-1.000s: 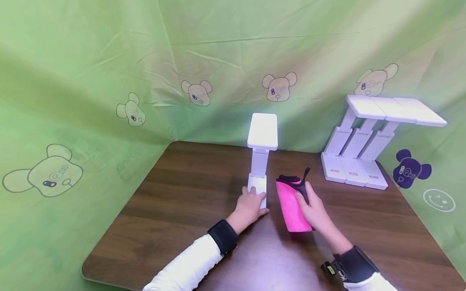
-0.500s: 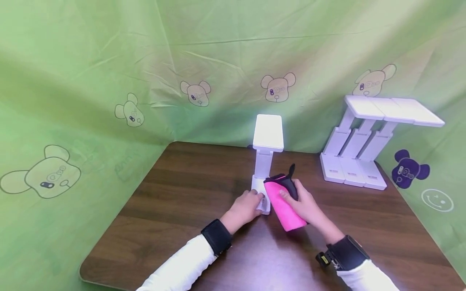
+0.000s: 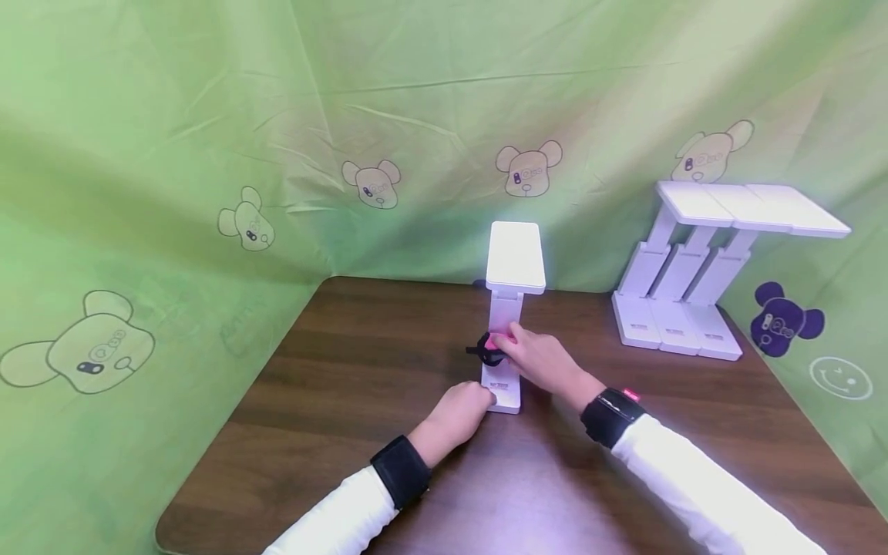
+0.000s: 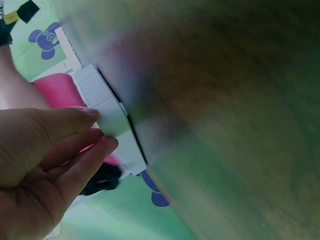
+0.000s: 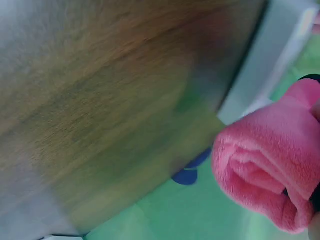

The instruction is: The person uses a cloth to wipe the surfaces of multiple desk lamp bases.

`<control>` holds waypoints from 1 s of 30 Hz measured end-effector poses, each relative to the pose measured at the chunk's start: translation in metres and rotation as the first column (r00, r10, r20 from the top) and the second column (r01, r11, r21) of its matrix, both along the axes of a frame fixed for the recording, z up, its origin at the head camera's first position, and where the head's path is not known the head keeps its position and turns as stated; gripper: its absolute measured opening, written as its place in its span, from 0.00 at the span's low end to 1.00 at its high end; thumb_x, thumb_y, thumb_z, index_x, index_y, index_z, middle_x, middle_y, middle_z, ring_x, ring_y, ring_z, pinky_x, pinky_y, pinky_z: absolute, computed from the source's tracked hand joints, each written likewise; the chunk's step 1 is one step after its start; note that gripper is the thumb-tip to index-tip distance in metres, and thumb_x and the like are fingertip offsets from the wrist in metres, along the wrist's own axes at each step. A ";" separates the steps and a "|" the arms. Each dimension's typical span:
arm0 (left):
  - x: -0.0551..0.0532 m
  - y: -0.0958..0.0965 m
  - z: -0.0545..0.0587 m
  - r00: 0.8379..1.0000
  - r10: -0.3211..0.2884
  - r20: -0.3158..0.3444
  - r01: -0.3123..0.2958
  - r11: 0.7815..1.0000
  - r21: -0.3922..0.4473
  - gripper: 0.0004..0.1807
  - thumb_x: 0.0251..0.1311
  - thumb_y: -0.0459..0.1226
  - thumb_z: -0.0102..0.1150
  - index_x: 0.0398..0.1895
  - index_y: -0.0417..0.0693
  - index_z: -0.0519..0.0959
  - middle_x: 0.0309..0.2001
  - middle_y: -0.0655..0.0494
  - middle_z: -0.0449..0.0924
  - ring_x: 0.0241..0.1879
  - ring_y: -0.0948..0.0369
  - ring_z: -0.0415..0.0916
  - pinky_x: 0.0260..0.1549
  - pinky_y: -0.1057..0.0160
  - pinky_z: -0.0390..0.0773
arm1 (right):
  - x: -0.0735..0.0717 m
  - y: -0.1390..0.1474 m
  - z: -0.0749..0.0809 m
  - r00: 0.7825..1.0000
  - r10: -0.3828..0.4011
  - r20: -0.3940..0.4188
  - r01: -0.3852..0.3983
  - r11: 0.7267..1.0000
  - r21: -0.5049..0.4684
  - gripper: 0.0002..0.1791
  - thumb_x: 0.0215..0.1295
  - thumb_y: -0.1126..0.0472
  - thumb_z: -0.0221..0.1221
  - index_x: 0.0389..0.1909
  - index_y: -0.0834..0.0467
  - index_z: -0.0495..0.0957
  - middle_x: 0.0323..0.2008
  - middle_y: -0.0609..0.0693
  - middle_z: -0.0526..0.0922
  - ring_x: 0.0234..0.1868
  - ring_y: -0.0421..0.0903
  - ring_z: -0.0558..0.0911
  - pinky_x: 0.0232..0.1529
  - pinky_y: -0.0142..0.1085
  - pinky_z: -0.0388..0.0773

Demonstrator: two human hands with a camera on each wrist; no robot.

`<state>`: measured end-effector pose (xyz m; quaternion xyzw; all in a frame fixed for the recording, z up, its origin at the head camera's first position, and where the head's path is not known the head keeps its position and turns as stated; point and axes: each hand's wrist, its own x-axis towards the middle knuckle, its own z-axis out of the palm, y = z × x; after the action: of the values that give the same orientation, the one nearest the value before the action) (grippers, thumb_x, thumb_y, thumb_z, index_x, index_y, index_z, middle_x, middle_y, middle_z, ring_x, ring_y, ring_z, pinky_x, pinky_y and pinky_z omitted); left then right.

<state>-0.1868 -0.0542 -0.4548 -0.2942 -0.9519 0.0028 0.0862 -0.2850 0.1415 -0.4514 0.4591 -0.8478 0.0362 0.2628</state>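
A white desk lamp [image 3: 515,258] with its panel lit stands upright at the middle of the table. My left hand [image 3: 454,416] holds the left side of its base, near the front; thumb and fingertips [image 4: 109,143] meet the white edge in the left wrist view. In my right hand [image 3: 544,362] is a folded pink cloth [image 5: 270,155] with black trim, held against the lamp's stem just above the base. Most of the cloth is hidden in the head view, where a pink bit and a black loop [image 3: 489,351] show.
Three matching white lamps [image 3: 676,327] stand side by side at the table's back right. The brown wooden table [image 3: 333,370] meets a green curtain [image 3: 416,69] with printed bear heads at the back and sides.
My right hand has carried the pink cloth leftward onto the lamp's stem. The left hand has slid down toward the base's front left edge. The lamp has shifted slightly right.
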 end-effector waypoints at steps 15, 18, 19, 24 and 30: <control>-0.001 0.000 -0.005 0.999 -0.013 -0.037 0.013 1.000 -0.006 0.07 0.65 0.31 0.63 0.33 0.51 0.86 0.32 0.58 0.86 0.33 0.60 0.81 0.35 0.65 0.80 | 0.020 -0.001 -0.008 0.945 0.016 0.327 0.007 0.998 -0.069 0.24 0.62 0.61 0.70 0.59 0.54 0.79 0.44 0.50 0.83 0.34 0.48 0.85 0.37 0.46 0.82; 0.001 -0.002 -0.004 0.999 -0.022 -0.048 0.022 1.000 0.001 0.06 0.67 0.32 0.62 0.33 0.50 0.86 0.33 0.56 0.86 0.34 0.59 0.82 0.37 0.64 0.81 | 0.027 0.003 0.000 0.892 0.055 0.449 -0.017 0.996 -0.089 0.21 0.63 0.63 0.68 0.57 0.52 0.79 0.43 0.47 0.84 0.37 0.45 0.83 0.41 0.44 0.81; 0.002 -0.003 -0.004 0.999 -0.023 -0.042 0.023 1.000 0.008 0.06 0.68 0.32 0.61 0.34 0.50 0.86 0.33 0.56 0.86 0.35 0.59 0.82 0.37 0.64 0.82 | 0.029 0.004 0.002 0.869 0.074 0.489 -0.028 0.995 -0.101 0.20 0.63 0.63 0.67 0.56 0.52 0.79 0.41 0.45 0.84 0.36 0.43 0.82 0.41 0.43 0.81; 0.007 -0.007 -0.002 1.000 -0.020 0.001 0.020 0.999 0.025 0.06 0.71 0.34 0.59 0.38 0.50 0.85 0.34 0.55 0.85 0.34 0.59 0.80 0.36 0.63 0.82 | 0.030 0.011 0.012 0.745 0.142 0.652 -0.061 0.987 -0.145 0.16 0.65 0.66 0.63 0.53 0.53 0.78 0.30 0.40 0.78 0.28 0.37 0.75 0.33 0.33 0.75; 0.012 -0.012 -0.001 1.000 -0.017 -0.012 0.017 1.000 -0.006 0.06 0.70 0.34 0.60 0.41 0.50 0.86 0.35 0.57 0.85 0.34 0.60 0.80 0.35 0.65 0.83 | 0.025 0.011 0.024 0.818 0.033 0.574 0.048 0.991 -0.126 0.21 0.65 0.63 0.65 0.59 0.57 0.78 0.37 0.49 0.84 0.30 0.41 0.78 0.33 0.36 0.78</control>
<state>-0.1748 -0.0665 -0.4563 -0.3026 -0.9488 0.0067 0.0910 -0.2603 0.1521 -0.4274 0.4048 -0.8849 0.2290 0.0251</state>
